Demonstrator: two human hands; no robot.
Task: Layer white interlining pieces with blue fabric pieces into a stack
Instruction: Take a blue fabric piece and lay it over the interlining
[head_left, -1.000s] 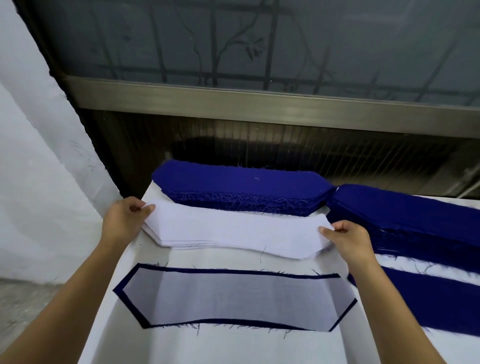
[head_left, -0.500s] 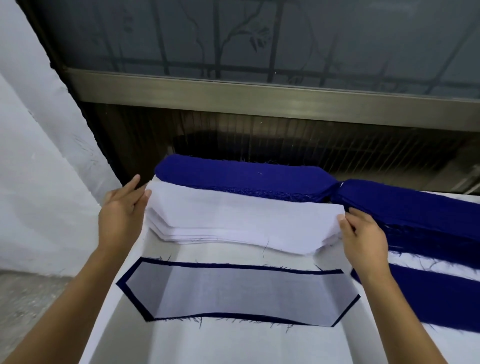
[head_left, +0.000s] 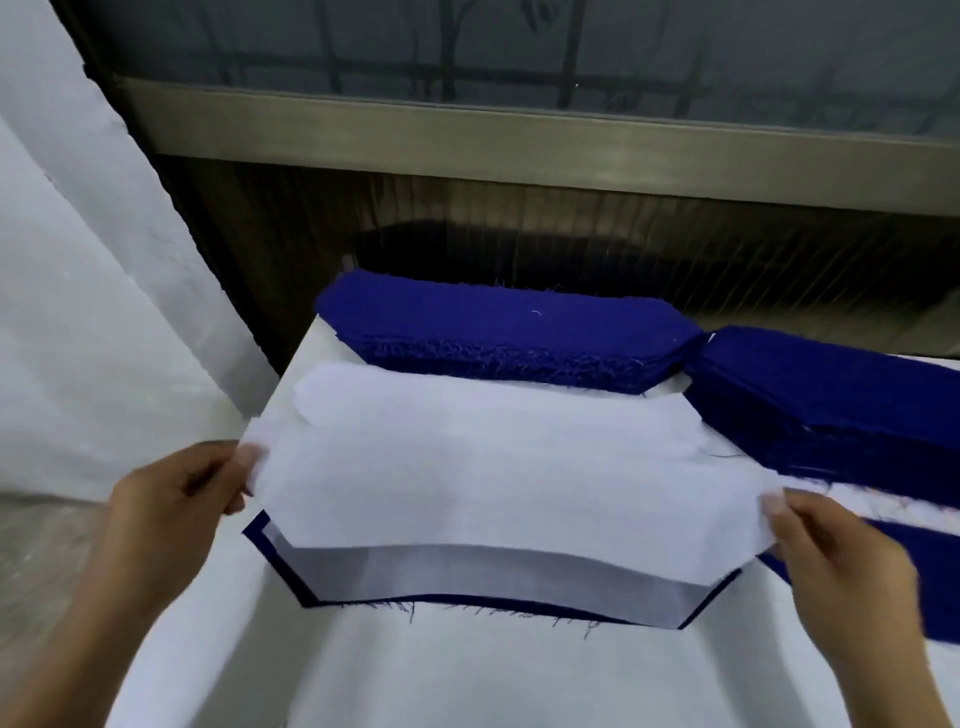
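One white interlining piece is pinched at each end between thumb and curled fingers of the left hand and right hand, and is held partly over the blue fabric piece on the table.

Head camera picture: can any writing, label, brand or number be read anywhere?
None. No words, labels or numbers show on the white interlining piece, which the left hand and right hand pinch, the blue fabric stacks, the table or the window frame.
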